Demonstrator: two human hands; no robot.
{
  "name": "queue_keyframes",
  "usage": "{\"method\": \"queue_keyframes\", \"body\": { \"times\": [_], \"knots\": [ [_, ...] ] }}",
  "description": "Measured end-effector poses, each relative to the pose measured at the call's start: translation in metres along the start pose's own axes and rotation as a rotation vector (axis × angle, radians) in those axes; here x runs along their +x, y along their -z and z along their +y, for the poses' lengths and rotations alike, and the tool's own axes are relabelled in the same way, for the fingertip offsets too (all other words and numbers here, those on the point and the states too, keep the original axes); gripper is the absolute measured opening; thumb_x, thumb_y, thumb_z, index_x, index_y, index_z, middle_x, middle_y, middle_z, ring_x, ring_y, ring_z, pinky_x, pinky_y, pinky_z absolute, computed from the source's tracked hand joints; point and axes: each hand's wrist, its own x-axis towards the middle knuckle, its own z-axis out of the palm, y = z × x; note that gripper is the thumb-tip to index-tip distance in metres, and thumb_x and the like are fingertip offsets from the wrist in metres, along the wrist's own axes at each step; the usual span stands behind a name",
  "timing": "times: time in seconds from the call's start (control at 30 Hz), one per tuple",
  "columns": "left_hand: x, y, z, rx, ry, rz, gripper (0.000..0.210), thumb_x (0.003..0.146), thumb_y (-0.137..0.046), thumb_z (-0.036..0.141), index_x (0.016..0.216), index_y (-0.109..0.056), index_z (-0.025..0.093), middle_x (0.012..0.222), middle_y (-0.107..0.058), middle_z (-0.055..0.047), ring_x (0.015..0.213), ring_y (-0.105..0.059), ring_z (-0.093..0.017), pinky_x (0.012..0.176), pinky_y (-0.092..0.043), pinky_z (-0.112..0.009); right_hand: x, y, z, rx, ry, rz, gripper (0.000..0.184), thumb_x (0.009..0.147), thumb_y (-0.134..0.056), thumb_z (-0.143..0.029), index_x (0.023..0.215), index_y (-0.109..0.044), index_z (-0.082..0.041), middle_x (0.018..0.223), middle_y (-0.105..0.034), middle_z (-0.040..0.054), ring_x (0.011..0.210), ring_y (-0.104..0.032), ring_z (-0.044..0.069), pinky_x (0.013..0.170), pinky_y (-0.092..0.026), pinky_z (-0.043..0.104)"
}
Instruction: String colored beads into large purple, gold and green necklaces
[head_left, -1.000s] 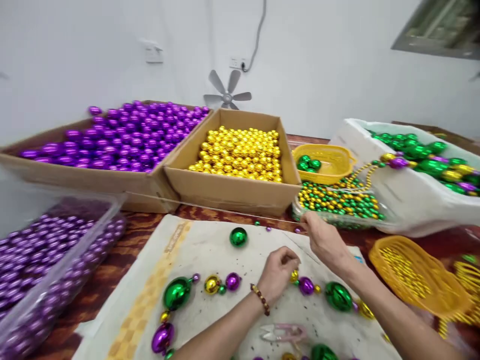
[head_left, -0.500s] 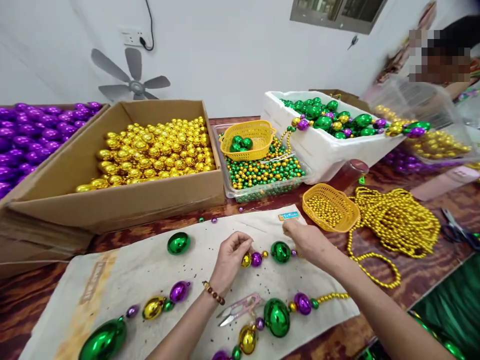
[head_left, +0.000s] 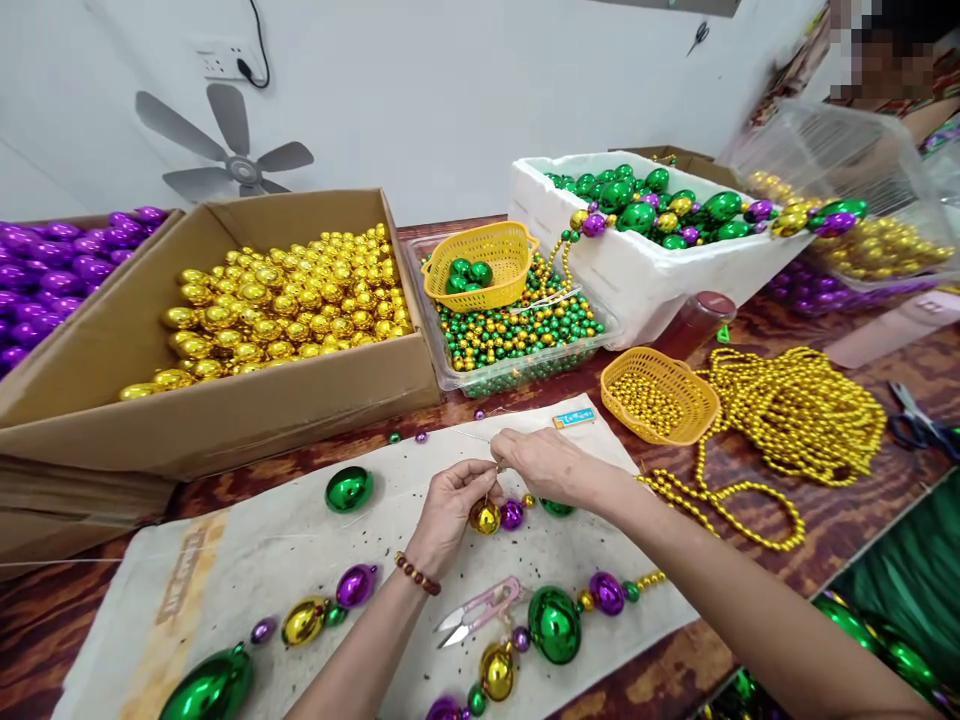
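Note:
My left hand [head_left: 454, 505] pinches a bead string at its end, just above a gold ball [head_left: 486, 516]. Beyond it on the string come a purple ball [head_left: 511, 514], a small gold bead [head_left: 529, 500] and a green ball [head_left: 556, 506], partly covered by my right arm. My right hand [head_left: 536, 462] is closed, its fingertips meeting the left ones over the gold ball. A fine thread [head_left: 472, 436] shows beside its fingers. Pink-handled thread snips [head_left: 480, 612] lie on the cloth [head_left: 300, 530] below, near another strand with a large green ball [head_left: 555, 625].
Behind the cloth stand a carton of gold balls [head_left: 300, 385], a clear tray of small beads [head_left: 517, 375] and a white foam box [head_left: 652, 275]. At right are a yellow basket [head_left: 709, 410], gold bead chains [head_left: 799, 415] and scissors [head_left: 919, 420]. Another person sits at upper right.
My right hand has moved left from beyond the green ball to meet my left hand above the gold ball. The view has shifted slightly.

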Motion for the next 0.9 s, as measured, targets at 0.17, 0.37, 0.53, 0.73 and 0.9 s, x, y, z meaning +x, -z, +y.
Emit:
{"method": "queue_keyframes", "body": {
  "times": [0.17,0.37,0.53,0.73,0.9],
  "knots": [
    [-0.001,0.001,0.003,-0.002,0.016,0.017,0.02,0.076,-0.072,0.031,0.084,-0.064,0.014,0.064,-0.063,0.0,0.058,-0.058,-0.011,0.056,-0.044,-0.022,0.004,-0.002,0.002,0.181,-0.007,0.083,0.01,0.09,-0.047,-0.018,0.098,-0.053,-0.019,0.093,-0.063,0.0042,0.073,-0.058,0.016,0.06,-0.033,0.025],
    [-0.008,0.001,0.003,-0.088,0.046,0.093,0.02,0.078,-0.07,0.033,0.085,-0.064,0.015,0.066,-0.062,-0.001,0.059,-0.058,-0.011,0.056,-0.043,-0.021,-0.001,-0.026,0.005,0.817,-0.218,0.296,0.024,0.094,-0.044,-0.028,0.112,-0.056,-0.018,0.093,-0.063,0.0033,0.059,-0.057,0.008,0.059,-0.044,0.022],
    [-0.009,0.005,0.001,-0.042,0.037,0.082,0.02,0.078,-0.069,0.034,0.085,-0.065,0.016,0.066,-0.063,-0.001,0.059,-0.058,-0.011,0.056,-0.043,-0.022,-0.01,-0.043,0.006,1.085,-0.258,0.233,0.024,0.091,-0.049,-0.034,0.103,-0.06,-0.017,0.081,-0.062,0.0015,0.058,-0.059,0.01,0.048,-0.044,0.019],
    [-0.005,0.009,0.007,0.153,0.001,-0.008,0.022,0.077,-0.069,0.035,0.081,-0.066,0.014,0.064,-0.065,-0.002,0.058,-0.056,-0.012,0.057,-0.042,-0.023,-0.015,-0.02,0.008,0.713,-0.002,0.318,0.026,0.094,-0.046,-0.028,0.115,-0.06,-0.022,0.119,-0.058,0.0067,0.079,-0.062,0.011,0.068,-0.048,0.023],
    [-0.002,0.009,0.015,0.226,0.021,-0.048,0.023,0.078,-0.066,0.037,0.081,-0.066,0.014,0.063,-0.063,-0.002,0.057,-0.053,-0.012,0.056,-0.04,-0.023,-0.009,-0.009,0.006,0.254,0.07,0.138,0.023,0.095,-0.045,-0.027,0.103,-0.066,-0.024,0.095,-0.064,0.0033,0.082,-0.06,0.014,0.066,-0.039,0.023]
  ]
}}
